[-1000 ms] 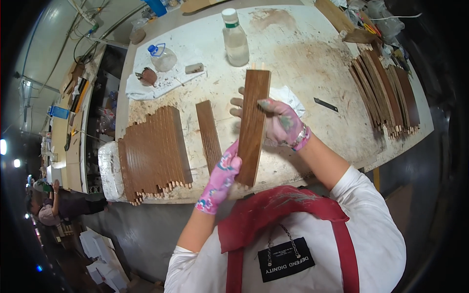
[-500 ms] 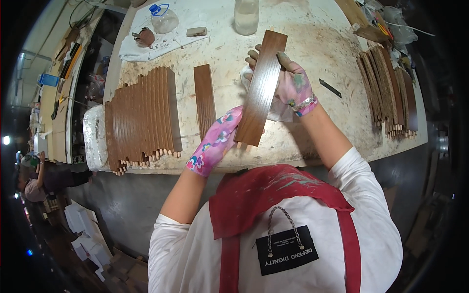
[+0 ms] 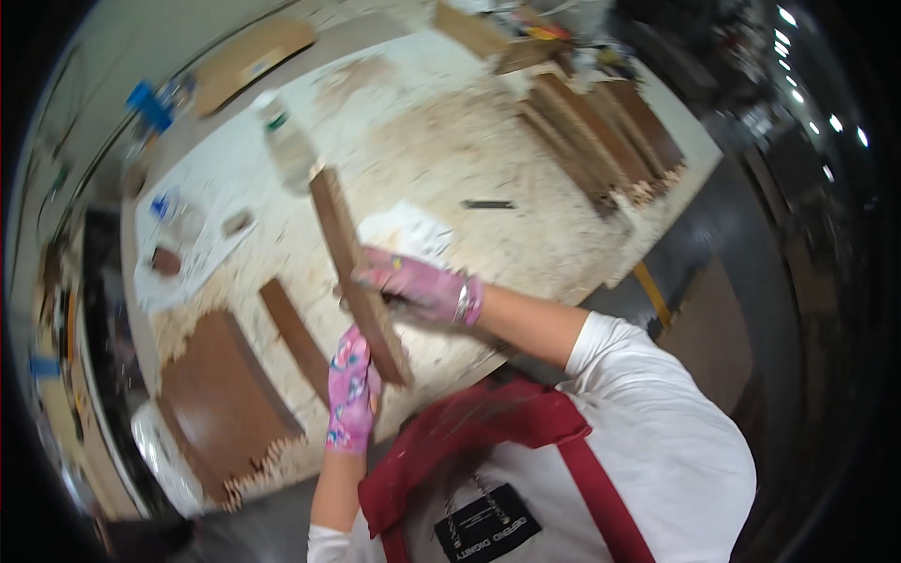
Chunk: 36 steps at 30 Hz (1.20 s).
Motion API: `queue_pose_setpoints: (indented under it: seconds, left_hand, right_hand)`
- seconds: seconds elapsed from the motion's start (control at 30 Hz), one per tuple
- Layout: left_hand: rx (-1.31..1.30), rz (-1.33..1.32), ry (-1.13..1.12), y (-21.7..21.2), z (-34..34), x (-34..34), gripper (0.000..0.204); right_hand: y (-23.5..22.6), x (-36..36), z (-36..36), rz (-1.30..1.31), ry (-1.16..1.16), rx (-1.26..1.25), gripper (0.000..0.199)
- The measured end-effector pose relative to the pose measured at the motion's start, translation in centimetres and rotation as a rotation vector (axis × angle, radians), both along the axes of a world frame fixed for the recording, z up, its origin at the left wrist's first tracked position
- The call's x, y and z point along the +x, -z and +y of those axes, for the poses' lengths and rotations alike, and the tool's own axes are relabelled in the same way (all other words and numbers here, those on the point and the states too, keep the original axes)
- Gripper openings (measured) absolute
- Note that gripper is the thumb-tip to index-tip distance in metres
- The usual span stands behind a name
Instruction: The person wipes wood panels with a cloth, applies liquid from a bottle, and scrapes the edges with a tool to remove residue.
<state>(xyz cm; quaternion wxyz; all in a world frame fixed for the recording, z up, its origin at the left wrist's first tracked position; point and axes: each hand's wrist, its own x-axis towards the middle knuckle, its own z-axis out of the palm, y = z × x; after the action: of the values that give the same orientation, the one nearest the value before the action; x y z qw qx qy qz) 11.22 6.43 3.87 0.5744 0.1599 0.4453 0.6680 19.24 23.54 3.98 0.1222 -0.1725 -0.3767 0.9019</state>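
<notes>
Board (image 3: pixel 343 246) before bottle (image 3: pixel 285 141) of liquid (image 3: pixel 296 165)

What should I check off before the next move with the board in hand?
1. Left hand has a grip near the lower end of the held board: ok.
2. Right hand has a grip around its middle: ok.
3. Held board's surface free of flaws: cannot tell, the picture is blurred.
4. Loose board lies apart from the left stack: ok.
5. Table free of other items: not ok, a bottle and a dark strip are on it.
</notes>
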Motion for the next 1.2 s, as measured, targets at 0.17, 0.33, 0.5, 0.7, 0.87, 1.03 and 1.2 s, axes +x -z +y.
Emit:
queue_pose_setpoints:
  seconds: [0.17, 0.33, 0.5, 0.7, 0.87, 1.03, 1.2]
  left_hand:
    - [-0.053, 0.264, 0.168, 0.0, 1.9, 0.6, 0.040]
    - [-0.011, 0.444, 0.080, 0.1, 3.2, -0.9, 0.040]
    - [-0.160, 0.627, 0.077, 1.5, 2.5, -2.4, 0.042]
    - [-0.138, 0.501, 0.201, 0.4, 4.8, 1.5, 0.055]
    - [-0.148, 0.561, 0.180, 0.5, 5.1, 2.0, 0.041]
    - [-0.195, 0.583, 0.095, 0.8, 4.3, 0.8, 0.041]
    - [-0.156, 0.671, 0.011, 0.4, 3.4, -1.0, 0.043]
  right_hand:
    - [-2.4, 6.8, 3.1, -0.211, 0.134, 0.471, 0.080]
    - [-8.7, 18.1, 10.3, -0.658, 0.452, 0.952, 0.084]
    - [-7.1, 19.3, 14.0, -1.068, 0.330, 1.460, 0.078]
    - [0.8, 16.6, 18.8, -1.321, 0.185, 1.635, 0.064]
    - [3.8, 17.0, 20.6, -1.308, 0.265, 1.654, 0.060]
    - [-7.6, 18.5, 17.1, -1.176, 0.499, 2.026, 0.068]
    - [-9.0, 24.0, 24.3, -1.594, 0.404, 1.757, 0.098]
